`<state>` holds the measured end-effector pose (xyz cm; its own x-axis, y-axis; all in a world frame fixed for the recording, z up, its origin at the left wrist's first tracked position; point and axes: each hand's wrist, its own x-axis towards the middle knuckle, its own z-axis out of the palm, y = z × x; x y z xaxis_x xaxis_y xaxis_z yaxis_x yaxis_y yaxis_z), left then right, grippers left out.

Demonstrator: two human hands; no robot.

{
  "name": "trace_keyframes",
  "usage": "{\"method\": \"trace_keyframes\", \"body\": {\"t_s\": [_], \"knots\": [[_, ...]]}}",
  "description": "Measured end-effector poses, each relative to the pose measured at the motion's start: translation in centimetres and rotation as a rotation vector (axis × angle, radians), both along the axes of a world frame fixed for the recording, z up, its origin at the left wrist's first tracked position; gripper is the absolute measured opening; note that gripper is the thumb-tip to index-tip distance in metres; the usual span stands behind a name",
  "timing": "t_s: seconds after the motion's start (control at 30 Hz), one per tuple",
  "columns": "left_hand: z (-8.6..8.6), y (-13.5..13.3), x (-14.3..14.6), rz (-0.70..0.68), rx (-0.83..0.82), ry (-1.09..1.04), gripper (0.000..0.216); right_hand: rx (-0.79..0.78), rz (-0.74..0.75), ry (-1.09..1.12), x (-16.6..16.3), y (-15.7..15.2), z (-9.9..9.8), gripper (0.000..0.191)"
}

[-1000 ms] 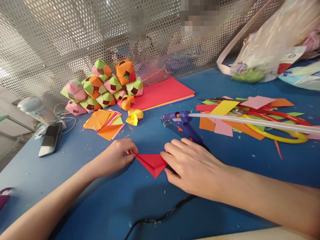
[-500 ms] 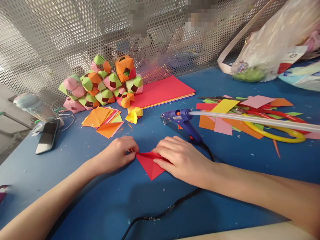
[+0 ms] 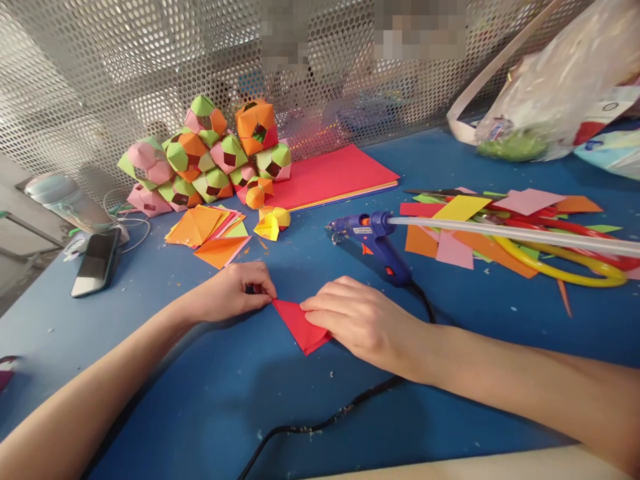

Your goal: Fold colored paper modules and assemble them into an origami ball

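The left hand [image 3: 243, 290] pinches the far left corner of a folded red paper [image 3: 297, 323] between thumb and fingertips; the right hand [image 3: 360, 320], fingers together and slightly curled, has hold of its right side, a pointed corner facing the person. Blue bench [image 3: 210, 400] surface spreads between and before the forearms, crossed by a black cord [image 3: 300, 428]. Just beyond the right hand lies a blue hot glue gun [image 3: 377, 243], limiting room there; beyond the left, orange paper squares [image 3: 197, 227]. Farther left, a smartphone [image 3: 97, 263] sits near the bench's edge; folded-paper balls [image 3: 190, 157] stand along the far edge.
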<state>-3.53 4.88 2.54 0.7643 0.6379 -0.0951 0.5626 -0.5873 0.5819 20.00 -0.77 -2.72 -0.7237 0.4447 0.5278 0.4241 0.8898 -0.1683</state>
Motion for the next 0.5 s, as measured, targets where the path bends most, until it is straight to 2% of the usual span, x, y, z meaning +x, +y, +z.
{"method": "trace_keyframes", "body": {"t_s": [0.5], "knots": [[-0.1, 0.02, -0.08, -0.007, -0.052, -0.03, 0.015, 0.089, -0.018, -0.11, -0.11, -0.23, 0.64, 0.027]]}}
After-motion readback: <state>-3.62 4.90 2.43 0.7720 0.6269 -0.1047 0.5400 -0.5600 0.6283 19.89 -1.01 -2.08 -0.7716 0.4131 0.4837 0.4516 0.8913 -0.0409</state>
